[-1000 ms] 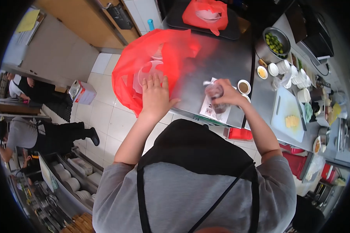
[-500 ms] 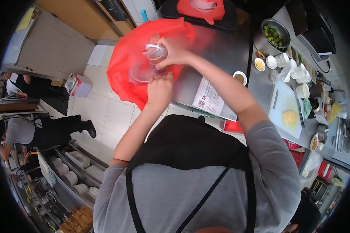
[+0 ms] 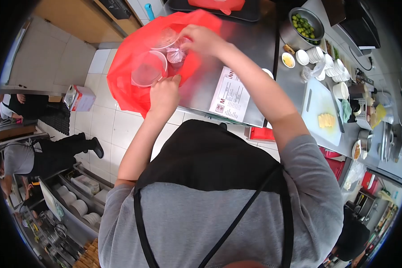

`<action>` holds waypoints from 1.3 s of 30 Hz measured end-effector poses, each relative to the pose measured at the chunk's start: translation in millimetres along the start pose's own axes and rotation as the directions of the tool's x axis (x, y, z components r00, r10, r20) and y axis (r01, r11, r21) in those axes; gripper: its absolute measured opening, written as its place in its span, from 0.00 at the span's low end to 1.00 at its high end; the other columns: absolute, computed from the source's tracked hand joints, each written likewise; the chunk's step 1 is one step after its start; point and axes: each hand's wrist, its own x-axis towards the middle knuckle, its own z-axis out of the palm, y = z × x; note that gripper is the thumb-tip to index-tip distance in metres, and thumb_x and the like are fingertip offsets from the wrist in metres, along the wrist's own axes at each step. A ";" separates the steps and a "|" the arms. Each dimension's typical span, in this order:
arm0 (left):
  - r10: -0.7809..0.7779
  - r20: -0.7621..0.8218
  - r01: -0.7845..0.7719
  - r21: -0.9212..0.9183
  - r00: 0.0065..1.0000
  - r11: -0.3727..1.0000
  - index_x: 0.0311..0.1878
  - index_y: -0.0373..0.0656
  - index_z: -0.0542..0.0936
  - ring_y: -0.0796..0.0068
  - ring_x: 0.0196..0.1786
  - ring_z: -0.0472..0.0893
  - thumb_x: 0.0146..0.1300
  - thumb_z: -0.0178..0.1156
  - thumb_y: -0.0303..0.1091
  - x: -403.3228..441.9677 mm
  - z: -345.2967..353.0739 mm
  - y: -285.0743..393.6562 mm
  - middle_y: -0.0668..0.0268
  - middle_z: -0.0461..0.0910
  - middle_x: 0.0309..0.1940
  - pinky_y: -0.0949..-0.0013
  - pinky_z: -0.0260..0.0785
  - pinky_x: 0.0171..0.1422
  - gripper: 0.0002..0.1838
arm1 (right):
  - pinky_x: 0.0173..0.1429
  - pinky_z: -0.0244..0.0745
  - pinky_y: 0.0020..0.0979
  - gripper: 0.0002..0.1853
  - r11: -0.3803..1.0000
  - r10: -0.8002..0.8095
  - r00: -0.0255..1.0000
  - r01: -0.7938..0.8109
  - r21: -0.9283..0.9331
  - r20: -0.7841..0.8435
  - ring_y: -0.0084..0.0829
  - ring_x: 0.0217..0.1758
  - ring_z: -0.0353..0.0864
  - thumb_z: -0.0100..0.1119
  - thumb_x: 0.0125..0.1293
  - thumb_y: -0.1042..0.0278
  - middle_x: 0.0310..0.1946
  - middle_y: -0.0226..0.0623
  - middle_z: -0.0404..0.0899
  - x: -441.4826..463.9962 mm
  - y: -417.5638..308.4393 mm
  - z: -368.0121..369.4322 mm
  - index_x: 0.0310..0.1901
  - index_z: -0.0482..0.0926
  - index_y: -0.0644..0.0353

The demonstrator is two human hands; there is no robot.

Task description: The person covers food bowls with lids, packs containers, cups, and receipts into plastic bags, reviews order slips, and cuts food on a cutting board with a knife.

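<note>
Pouch [image 3: 176, 56] shifted, beside right hand [image 3: 203, 40], near fingertips [image 3: 186, 37]

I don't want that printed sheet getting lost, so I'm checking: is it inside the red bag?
No, the printed sheet lies flat on the metal counter, outside the red bag.

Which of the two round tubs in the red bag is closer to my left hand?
The tub nearer your body, beside your left hand; the other tub lies beyond it, farther away.
</note>
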 end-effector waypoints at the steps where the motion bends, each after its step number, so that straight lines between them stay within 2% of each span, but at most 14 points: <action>1: -0.010 0.017 0.010 -0.012 1.000 1.000 0.43 0.42 0.78 0.57 0.28 0.78 0.43 0.51 0.19 -0.7 -3.5 -0.3 0.54 0.77 0.25 0.59 0.70 0.37 0.20 | 0.49 0.70 0.37 0.18 0.979 0.172 0.973 -0.187 0.084 0.155 0.40 0.48 0.74 0.63 0.48 0.61 0.46 0.43 0.72 -5.5 0.0 -26.5 0.42 0.75 0.56; 2: -0.009 0.015 0.009 -0.013 1.000 1.000 0.43 0.42 0.78 0.57 0.28 0.78 0.43 0.51 0.19 -1.7 -4.6 -0.7 0.54 0.77 0.25 0.59 0.70 0.37 0.20 | 0.48 0.71 0.35 0.18 0.917 0.318 0.893 -0.375 0.137 0.319 0.41 0.47 0.75 0.63 0.48 0.60 0.43 0.44 0.75 -15.2 4.3 -43.7 0.43 0.76 0.54; 6: -0.058 0.090 0.061 -0.030 0.994 0.998 0.45 0.42 0.77 0.55 0.30 0.78 0.49 0.57 0.28 -4.7 -17.6 6.6 0.52 0.77 0.25 0.58 0.70 0.36 0.16 | 0.47 0.73 0.35 0.31 0.878 0.478 0.684 -0.353 -0.323 0.551 0.40 0.44 0.78 0.70 0.36 0.49 0.43 0.45 0.77 -87.5 53.9 -17.7 0.41 0.76 0.61; 8: -0.095 0.114 0.102 -0.053 0.989 0.993 0.45 0.41 0.77 0.55 0.31 0.78 0.50 0.60 0.32 -2.5 -23.6 9.8 0.52 0.77 0.26 0.58 0.70 0.37 0.16 | 0.49 0.72 0.34 0.38 0.831 0.484 0.493 -0.518 -0.203 0.723 0.40 0.45 0.77 0.73 0.29 0.47 0.44 0.46 0.76 -111.5 69.5 15.9 0.43 0.74 0.65; 12: -0.089 -0.007 0.088 -0.094 0.996 0.992 0.44 0.40 0.77 0.57 0.35 0.78 0.47 0.64 0.38 3.1 -40.2 5.7 0.56 0.78 0.29 0.60 0.71 0.37 0.20 | 0.49 0.72 0.34 0.43 0.845 0.416 0.589 -0.533 -0.055 0.693 0.39 0.46 0.77 0.74 0.28 0.48 0.43 0.48 0.76 -124.1 68.2 30.2 0.48 0.69 0.66; 16: -0.100 -0.238 0.091 -0.048 0.966 0.995 0.42 0.39 0.78 0.58 0.42 0.74 0.45 0.66 0.38 9.2 -68.7 -11.0 0.57 0.78 0.35 0.58 0.68 0.43 0.21 | 0.48 0.71 0.30 0.37 0.709 0.316 0.506 -0.688 0.155 0.802 0.33 0.45 0.78 0.74 0.34 0.52 0.42 0.44 0.77 -129.6 63.1 30.0 0.46 0.72 0.66; 18: -0.163 -0.329 0.172 0.000 0.930 0.985 0.43 0.43 0.79 0.53 0.52 0.69 0.44 0.67 0.38 4.4 -76.3 -34.7 0.56 0.74 0.46 0.54 0.64 0.51 0.20 | 0.49 0.70 0.29 0.33 0.553 0.302 0.447 -0.802 0.228 0.842 0.32 0.46 0.77 0.72 0.39 0.54 0.44 0.42 0.77 -139.1 49.5 28.9 0.45 0.73 0.65; 20: -0.151 -0.364 0.253 0.251 0.919 0.934 0.41 0.48 0.81 0.47 0.61 0.62 0.47 0.66 0.40 -2.2 -78.5 -53.5 0.56 0.64 0.59 0.60 0.62 0.57 0.16 | 0.50 0.69 0.28 0.30 0.474 0.279 0.504 -0.813 0.339 0.818 0.30 0.47 0.75 0.70 0.43 0.57 0.44 0.40 0.76 -149.7 43.5 25.5 0.46 0.73 0.65; 22: -0.279 -0.250 0.337 0.231 0.927 0.913 0.43 0.51 0.80 0.43 0.64 0.55 0.47 0.66 0.42 -11.2 -69.0 -75.5 0.55 0.58 0.63 0.57 0.61 0.59 0.18 | 0.50 0.68 0.26 0.28 0.520 0.237 0.641 -0.718 0.462 0.730 0.28 0.47 0.74 0.69 0.44 0.61 0.43 0.39 0.76 -146.9 31.6 -2.4 0.47 0.72 0.65; 25: -0.380 -0.170 0.401 0.121 0.909 0.908 0.50 0.52 0.76 0.47 0.61 0.62 0.47 0.66 0.39 -20.6 -61.4 -94.3 0.54 0.54 0.65 0.52 0.63 0.57 0.24 | 0.50 0.69 0.28 0.27 0.413 0.307 0.713 -0.697 0.587 0.630 0.28 0.45 0.75 0.67 0.47 0.65 0.42 0.40 0.76 -143.5 26.8 -44.9 0.49 0.70 0.66; 27: -0.556 0.043 0.556 -0.141 0.830 0.819 0.56 0.54 0.71 0.52 0.57 0.69 0.48 0.65 0.38 -22.0 -63.8 -95.3 0.52 0.55 0.64 0.58 0.67 0.53 0.29 | 0.50 0.71 0.29 0.28 0.275 0.385 0.743 -0.659 0.700 0.548 0.30 0.45 0.76 0.66 0.49 0.64 0.43 0.42 0.75 -133.9 18.1 -70.1 0.50 0.68 0.67; 32: -0.456 -0.051 0.437 -0.212 0.888 0.874 0.59 0.42 0.66 0.54 0.51 0.74 0.48 0.61 0.30 -24.7 -52.1 -110.9 0.51 0.62 0.60 0.62 0.68 0.52 0.31 | 0.52 0.71 0.31 0.27 0.029 0.489 0.772 -0.480 0.877 0.406 0.33 0.49 0.75 0.60 0.55 0.63 0.47 0.45 0.73 -83.0 -4.9 -74.6 0.53 0.66 0.68; 37: -0.396 -0.197 0.292 -0.408 0.897 0.865 0.57 0.30 0.65 0.52 0.50 0.74 0.47 0.52 0.19 -6.6 -58.4 -125.3 0.50 0.69 0.53 0.62 0.67 0.52 0.29 | 0.51 0.71 0.31 0.23 0.120 0.412 0.837 -0.441 0.889 0.360 0.33 0.46 0.77 0.58 0.56 0.65 0.46 0.44 0.75 -8.9 -12.1 9.8 0.52 0.68 0.68; 39: -0.326 -0.347 0.190 -0.371 0.880 0.909 0.58 0.35 0.66 0.60 0.38 0.78 0.45 0.50 0.17 1.2 -64.9 -132.8 0.55 0.71 0.53 0.67 0.69 0.41 0.31 | 0.50 0.72 0.31 0.20 0.138 0.430 0.851 -0.391 0.910 0.300 0.33 0.46 0.77 0.57 0.57 0.67 0.44 0.41 0.76 15.1 -31.7 43.4 0.50 0.69 0.67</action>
